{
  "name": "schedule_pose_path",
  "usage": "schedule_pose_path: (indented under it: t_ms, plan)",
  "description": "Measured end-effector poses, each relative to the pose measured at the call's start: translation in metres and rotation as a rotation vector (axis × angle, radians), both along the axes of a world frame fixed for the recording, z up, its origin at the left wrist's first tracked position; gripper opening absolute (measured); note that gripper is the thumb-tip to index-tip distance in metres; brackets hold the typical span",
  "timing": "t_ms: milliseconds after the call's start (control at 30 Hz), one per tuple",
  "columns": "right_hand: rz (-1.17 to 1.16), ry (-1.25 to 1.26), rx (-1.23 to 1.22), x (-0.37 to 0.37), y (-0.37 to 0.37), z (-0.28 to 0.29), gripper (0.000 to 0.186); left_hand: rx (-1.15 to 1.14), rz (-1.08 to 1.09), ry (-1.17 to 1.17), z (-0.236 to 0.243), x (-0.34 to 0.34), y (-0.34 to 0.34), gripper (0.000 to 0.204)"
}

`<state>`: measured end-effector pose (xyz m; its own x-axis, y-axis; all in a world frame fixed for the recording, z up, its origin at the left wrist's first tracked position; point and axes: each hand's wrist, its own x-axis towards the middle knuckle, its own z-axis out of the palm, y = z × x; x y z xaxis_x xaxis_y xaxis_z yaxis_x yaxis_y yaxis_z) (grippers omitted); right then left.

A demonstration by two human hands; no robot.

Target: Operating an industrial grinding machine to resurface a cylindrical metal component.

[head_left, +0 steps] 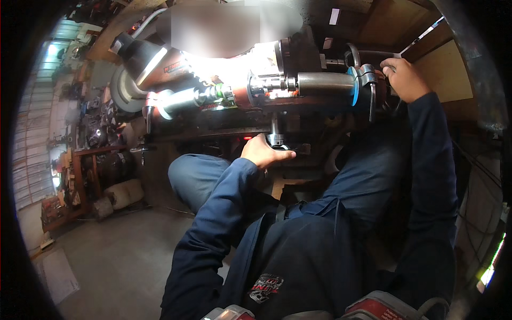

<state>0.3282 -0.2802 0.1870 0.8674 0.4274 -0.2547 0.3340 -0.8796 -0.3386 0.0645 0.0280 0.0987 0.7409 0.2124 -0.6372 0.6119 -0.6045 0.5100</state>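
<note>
A bench machine with a bright metal spindle stretches across the view in front of me. My left hand [261, 153] is closed round a small round metal handwheel [276, 140] at the machine's near side, its thumb lying along the rim. My right hand [406, 79] is at the machine's right end, fingers curled; what they grip is hidden. Beside it sit a metal clamp [367, 74] with a hanging lever [372, 104] and a blue ring [353, 86]. Left of these is a thick silver cylinder [325, 88], and a second silver cylinder [181, 101] lies farther left.
A dark motor-like housing [141, 56] and a pale grinding wheel [122, 90] stand at the machine's left. Strong light washes out its middle. Cluttered shelving [80, 160] lines the left wall, with a pale roll [125, 193] near the floor. My knees are under the machine.
</note>
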Motion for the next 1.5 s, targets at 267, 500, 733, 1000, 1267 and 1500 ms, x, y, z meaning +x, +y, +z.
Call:
schedule_pose_path:
  t_ms: [267, 500, 733, 1000, 1267, 1500]
  plan:
    - [0.024, -0.595, 0.221, -0.046, 0.000, -0.012, 0.024, -0.513, 0.099, -0.122, -0.054, -0.017, 0.032, 0.073]
    - [0.045, -0.752, 0.193, -0.061, 0.001, -0.016, 0.028, -0.802, 0.076, -0.143, -0.086, -0.023, 0.049, 0.080]
    - [0.049, -0.883, 0.212, -0.068, 0.003, -0.023, 0.031, -0.925, 0.070, -0.154, -0.098, -0.027, 0.054, 0.079]
    - [0.051, -0.841, 0.206, -0.067, 0.004, -0.014, 0.030, -0.851, 0.059, -0.072, -0.069, -0.019, 0.052, 0.085]
    - [0.000, -0.317, 0.341, -0.039, 0.006, 0.007, 0.024, -0.350, 0.286, -1.089, 0.121, -0.057, 0.144, 0.023]
    - [-0.126, 0.221, 0.305, -0.004, 0.013, 0.014, 0.024, 0.341, 0.405, -0.778, 0.082, 0.013, 0.251, 0.046]
